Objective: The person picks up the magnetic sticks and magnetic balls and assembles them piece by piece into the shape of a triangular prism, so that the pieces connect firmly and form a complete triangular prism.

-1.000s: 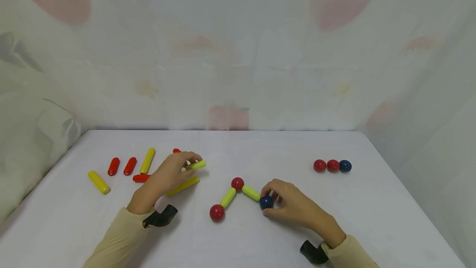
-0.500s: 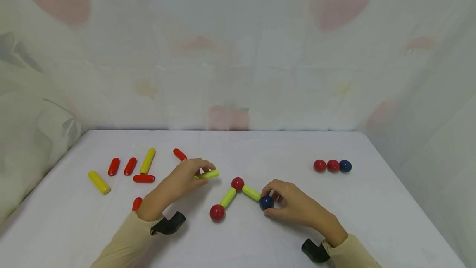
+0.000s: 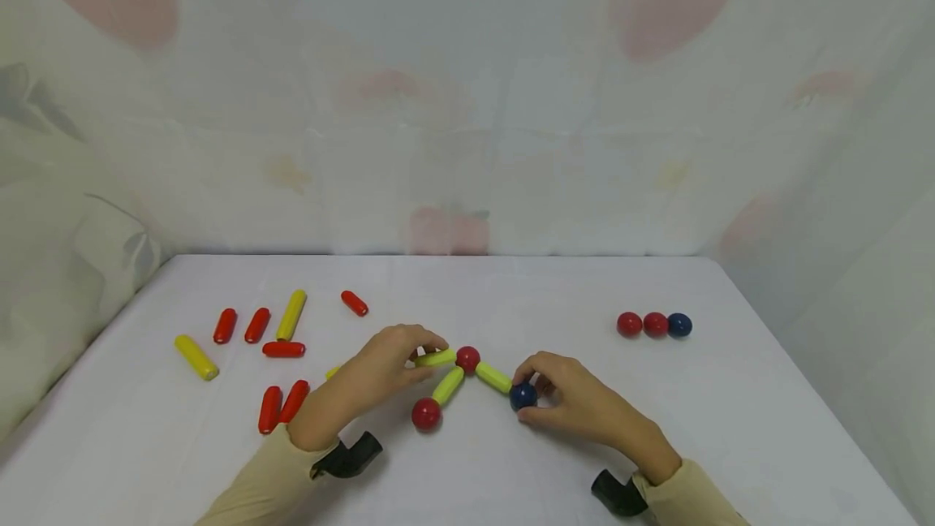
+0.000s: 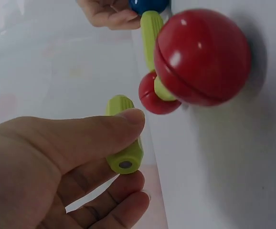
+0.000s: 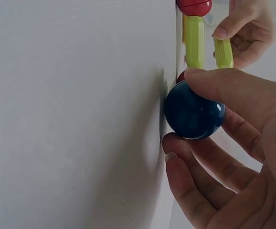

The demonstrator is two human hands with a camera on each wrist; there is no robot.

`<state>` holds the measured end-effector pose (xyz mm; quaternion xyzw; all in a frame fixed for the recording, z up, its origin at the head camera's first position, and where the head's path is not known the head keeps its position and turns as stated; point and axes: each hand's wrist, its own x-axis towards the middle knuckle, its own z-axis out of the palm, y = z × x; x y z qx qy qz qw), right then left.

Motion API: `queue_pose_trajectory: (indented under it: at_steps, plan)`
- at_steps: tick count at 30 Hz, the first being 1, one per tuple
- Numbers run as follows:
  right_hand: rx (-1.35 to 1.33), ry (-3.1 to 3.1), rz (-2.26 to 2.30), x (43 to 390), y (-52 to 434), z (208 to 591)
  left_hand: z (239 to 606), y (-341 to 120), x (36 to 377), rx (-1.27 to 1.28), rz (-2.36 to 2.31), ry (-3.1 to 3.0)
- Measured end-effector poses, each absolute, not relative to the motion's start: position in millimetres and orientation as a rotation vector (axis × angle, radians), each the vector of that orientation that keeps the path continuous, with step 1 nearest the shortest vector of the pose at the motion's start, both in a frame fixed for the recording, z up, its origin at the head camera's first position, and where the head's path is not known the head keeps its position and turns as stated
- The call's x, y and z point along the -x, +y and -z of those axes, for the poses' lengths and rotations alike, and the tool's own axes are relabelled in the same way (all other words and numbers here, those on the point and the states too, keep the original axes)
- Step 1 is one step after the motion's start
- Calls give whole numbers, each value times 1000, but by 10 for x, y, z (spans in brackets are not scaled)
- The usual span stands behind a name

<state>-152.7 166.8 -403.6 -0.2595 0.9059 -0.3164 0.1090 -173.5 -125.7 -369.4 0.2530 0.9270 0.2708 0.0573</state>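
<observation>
Two fingers and your thumb are all the left hand [image 3: 380, 368] needs: its grip is narrow, pinched round the loose green stick [image 3: 435, 358], thumb on top as the left wrist view shows. That stick lies almost flat just above the tabletop [image 3: 730, 428], its long axis running left to right, its free end pointing at the top red ball [image 3: 467, 359] and just about touching it. Keep the axis aimed at the ball's middle and bring it in straight, not from above. Your right hand [image 3: 577, 404] holds the blue ball [image 3: 523, 396] between thumb and fingertips; hold it down firmly so the chain of sticks running back to the lower red ball [image 3: 426, 414] does not swing.
</observation>
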Motion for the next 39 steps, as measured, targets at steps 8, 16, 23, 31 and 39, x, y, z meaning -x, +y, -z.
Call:
queue_pose_trajectory:
  at_steps: [8,16,23,31,39]
  plan:
    - [747,2618,964,1533,1683,4016,3676,-1125,1651,-712,-805,2773]
    - [787,2585,996,1548,1692,4001,3706,-1024,1572,-760,-792,2768]
    - [822,2573,1028,1548,1690,4014,3769,-990,1570,-888,-849,2729]
    - [815,2580,1029,1553,1689,4026,3818,-945,1563,-944,-950,2615]
    - [772,2587,1011,1543,1677,4024,3908,-856,1537,-1031,-879,2597]
